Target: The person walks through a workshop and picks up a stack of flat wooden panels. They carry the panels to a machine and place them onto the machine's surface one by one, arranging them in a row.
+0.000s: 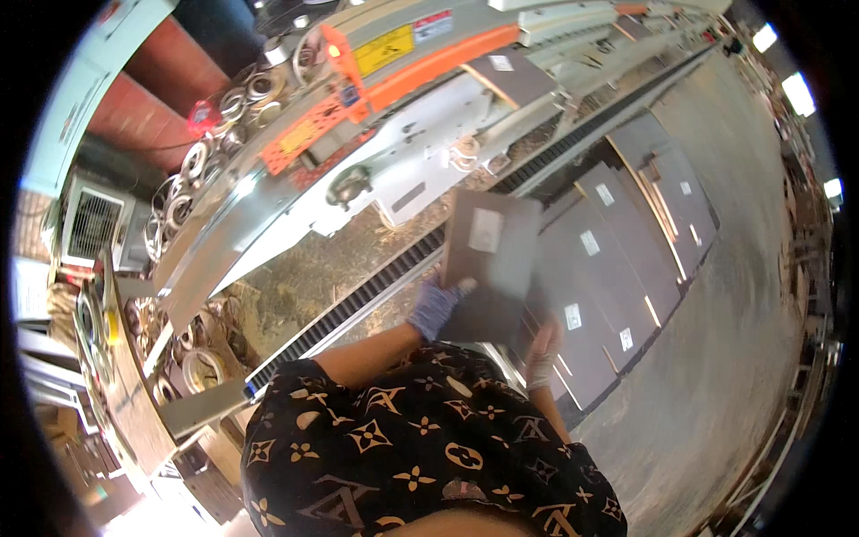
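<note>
A dark grey rectangular panel (pixel 508 255) with a white label is held tilted in front of me, its right side smeared by motion. My left hand (pixel 436 307), in a bluish-grey knit glove, grips the panel's lower left edge, with the thumb on the face and the other fingers hidden. At the lower right corner is my right hand (pixel 543 353), in a pale glove, its fingers pointing up along the panel's edge; they look blurred. Just beyond lie several similar grey panels (pixel 617 259) with white labels, laid in low stacks beside the machine.
A long machine with an orange guard (pixel 443 67) and white body runs diagonally across the far side. A black ribbed conveyor track (pixel 376 291) lies between it and me. Rolls of edging band (pixel 201 367) crowd the left. Concrete floor (pixel 716 349) extends at right.
</note>
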The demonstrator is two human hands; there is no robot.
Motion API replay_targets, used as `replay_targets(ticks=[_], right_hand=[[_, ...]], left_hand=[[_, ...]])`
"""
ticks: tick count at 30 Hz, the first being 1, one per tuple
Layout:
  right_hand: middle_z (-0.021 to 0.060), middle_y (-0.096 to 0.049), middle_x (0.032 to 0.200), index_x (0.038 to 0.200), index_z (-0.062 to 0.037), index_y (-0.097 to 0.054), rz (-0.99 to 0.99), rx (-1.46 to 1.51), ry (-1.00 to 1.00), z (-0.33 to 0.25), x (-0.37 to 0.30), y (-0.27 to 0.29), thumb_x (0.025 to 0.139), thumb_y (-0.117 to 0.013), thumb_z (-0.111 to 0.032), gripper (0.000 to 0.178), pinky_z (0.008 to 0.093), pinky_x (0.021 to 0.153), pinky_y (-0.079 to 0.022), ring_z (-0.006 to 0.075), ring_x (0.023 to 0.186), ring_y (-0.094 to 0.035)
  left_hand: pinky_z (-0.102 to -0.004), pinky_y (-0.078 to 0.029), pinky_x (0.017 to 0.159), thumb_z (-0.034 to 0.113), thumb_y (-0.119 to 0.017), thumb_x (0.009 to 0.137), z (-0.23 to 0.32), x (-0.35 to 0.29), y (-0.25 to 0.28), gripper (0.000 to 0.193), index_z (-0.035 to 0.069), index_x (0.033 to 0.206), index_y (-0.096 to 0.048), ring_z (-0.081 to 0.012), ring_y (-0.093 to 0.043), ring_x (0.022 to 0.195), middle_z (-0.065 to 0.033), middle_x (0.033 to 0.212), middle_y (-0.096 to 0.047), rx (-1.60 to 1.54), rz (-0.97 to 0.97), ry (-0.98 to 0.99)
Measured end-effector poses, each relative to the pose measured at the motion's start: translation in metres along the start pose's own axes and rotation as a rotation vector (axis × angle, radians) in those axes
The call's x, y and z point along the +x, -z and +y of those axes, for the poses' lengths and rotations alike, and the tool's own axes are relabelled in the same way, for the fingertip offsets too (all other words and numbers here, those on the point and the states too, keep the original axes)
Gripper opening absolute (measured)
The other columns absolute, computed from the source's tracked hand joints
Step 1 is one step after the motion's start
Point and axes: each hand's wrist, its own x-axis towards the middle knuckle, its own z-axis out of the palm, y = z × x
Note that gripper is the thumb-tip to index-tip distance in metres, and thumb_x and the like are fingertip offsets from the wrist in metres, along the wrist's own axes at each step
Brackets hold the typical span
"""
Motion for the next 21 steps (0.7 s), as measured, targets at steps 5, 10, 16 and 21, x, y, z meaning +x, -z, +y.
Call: replay_targets(ticks=[5,10,16,21], right_hand=[[0.0099,-0.053,0.101,0.109,0.0004,-0.053,-0.076,-0.096,0.009,-0.020,0.006,-0.036,0.088,-0.047,-0.020,0.030,0.0308,0.086,-0.038,0.0188,0.096,-0.049],[0.0027,-0.052,0.090,0.109,0.0022,-0.052,-0.211,0.103,-0.216,-0.039,-0.027,-0.069,0.089,-0.048,-0.017,0.028,0.0225,0.075,-0.040,0.0099,0.080,-0.047],[0.0003,-0.050,0.086,0.108,0.0018,-0.052,-0.221,0.084,-0.301,-0.013,-0.066,-0.081,0.089,-0.048,-0.020,0.029,0.0216,0.071,-0.039,0.0081,0.076,-0.045],[0.0022,-0.053,0.092,0.107,-0.0004,-0.054,-0.178,-0.008,-0.359,0.000,-0.072,-0.079,0.089,-0.049,-0.027,0.032,0.0248,0.076,-0.040,0.0108,0.082,-0.046]], left_hand=[[-0.0288,-0.049,0.065,0.030,-0.067,0.077,0.041,0.015,0.123,0.033,0.004,0.097,-0.061,-0.0151,-0.058,0.077,-0.0050,0.090,-0.061,-0.184,0.347,0.001],[-0.0315,-0.051,0.067,0.032,-0.066,0.078,0.050,0.077,0.215,0.039,0.004,0.105,-0.057,-0.0177,-0.060,0.077,-0.0077,0.095,-0.061,-0.311,0.523,-0.111],[-0.0420,-0.051,0.077,0.035,-0.063,0.080,0.058,0.156,0.269,0.047,0.008,0.116,-0.049,-0.0274,-0.059,0.093,-0.0099,0.110,-0.058,-0.648,0.363,0.067],[-0.0453,-0.050,0.080,0.036,-0.061,0.081,0.059,0.171,0.265,0.045,0.011,0.116,-0.050,-0.0277,-0.059,0.095,-0.0091,0.110,-0.059,-0.600,0.366,0.126]])
